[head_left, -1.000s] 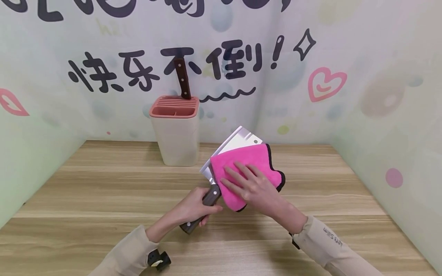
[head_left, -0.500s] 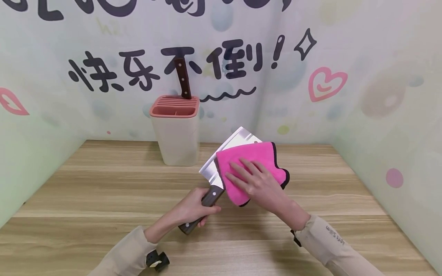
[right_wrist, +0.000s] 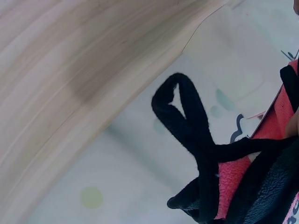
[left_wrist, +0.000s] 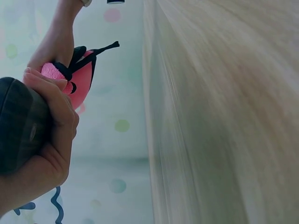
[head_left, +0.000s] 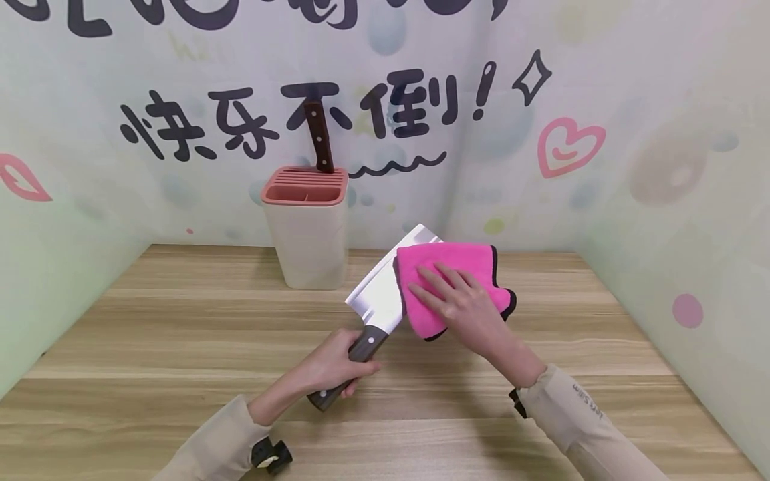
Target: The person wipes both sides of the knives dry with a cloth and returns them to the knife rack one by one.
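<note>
In the head view my left hand (head_left: 334, 365) grips the dark riveted handle of a cleaver (head_left: 377, 295), its wide shiny blade slanting up to the right, raised over the table. A bright pink cloth (head_left: 472, 257) with black edging lies across the blade's right part and hides the far corner. My right hand (head_left: 464, 308) holds this cloth against the blade, fingers spread on top and thumb out of sight beneath. In the left wrist view the left hand's fingers (left_wrist: 60, 112) curl round the handle. A black loop (right_wrist: 180, 114) of the cloth hangs in the right wrist view.
A white knife block (head_left: 307, 247) with a pink slotted top stands at the back, left of the blade. One dark-handled knife (head_left: 319, 137) sticks up from it. The wooden table (head_left: 150, 347) meets printed walls at the back and sides.
My right hand and the cloth have slid right and slightly up along the blade, baring more metal near the handle. The left hand and cleaver have shifted only slightly.
</note>
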The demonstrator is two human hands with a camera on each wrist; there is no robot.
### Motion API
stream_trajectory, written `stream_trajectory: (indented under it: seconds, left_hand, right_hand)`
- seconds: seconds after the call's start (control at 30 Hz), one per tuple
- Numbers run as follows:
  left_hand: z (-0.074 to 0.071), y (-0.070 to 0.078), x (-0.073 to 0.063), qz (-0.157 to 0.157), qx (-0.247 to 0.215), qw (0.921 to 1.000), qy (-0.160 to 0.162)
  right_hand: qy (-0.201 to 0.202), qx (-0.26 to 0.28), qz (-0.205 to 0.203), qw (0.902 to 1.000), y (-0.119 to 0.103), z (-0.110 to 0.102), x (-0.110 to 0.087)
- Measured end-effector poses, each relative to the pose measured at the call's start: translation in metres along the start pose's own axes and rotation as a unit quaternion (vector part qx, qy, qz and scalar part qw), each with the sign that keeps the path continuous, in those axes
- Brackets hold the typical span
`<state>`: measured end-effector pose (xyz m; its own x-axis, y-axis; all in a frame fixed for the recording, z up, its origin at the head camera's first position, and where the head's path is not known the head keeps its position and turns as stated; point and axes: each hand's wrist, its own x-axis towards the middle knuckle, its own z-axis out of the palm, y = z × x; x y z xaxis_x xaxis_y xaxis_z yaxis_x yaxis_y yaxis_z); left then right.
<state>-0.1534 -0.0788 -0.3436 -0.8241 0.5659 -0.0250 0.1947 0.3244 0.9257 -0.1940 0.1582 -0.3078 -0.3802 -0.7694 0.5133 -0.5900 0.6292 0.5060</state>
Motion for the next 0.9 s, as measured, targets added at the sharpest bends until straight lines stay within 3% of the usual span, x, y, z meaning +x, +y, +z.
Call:
stream_trajectory:
  seconds: [0.9]
  left_hand:
    - [-0.003,-0.008,-0.005,-0.006,0.029,0.9995,-0.003]
  right_hand:
    - [-0.018,0.023,0.075,0.9968,0.024,0.015,-0.013]
